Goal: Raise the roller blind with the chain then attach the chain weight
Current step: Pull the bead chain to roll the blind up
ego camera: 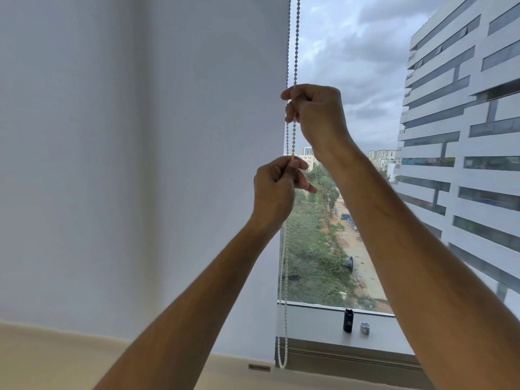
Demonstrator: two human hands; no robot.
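A white roller blind (168, 164) covers the left part of the window, its bottom edge near the sill. Along its right edge hangs a white beaded chain (295, 46), looping low at the sill (282, 361). My right hand (315, 114) grips one strand of the chain high up. Below it, my left hand (277, 187) pinches the same strand between thumb and fingers. A small pale chain weight (364, 327) lies on the window sill, beside a black cylinder (348, 320).
The grey window sill (318, 325) runs under the glass at lower right. A beige ledge (70, 361) stretches below the blind at lower left. Outside the glass are a tall building (464, 136) and trees.
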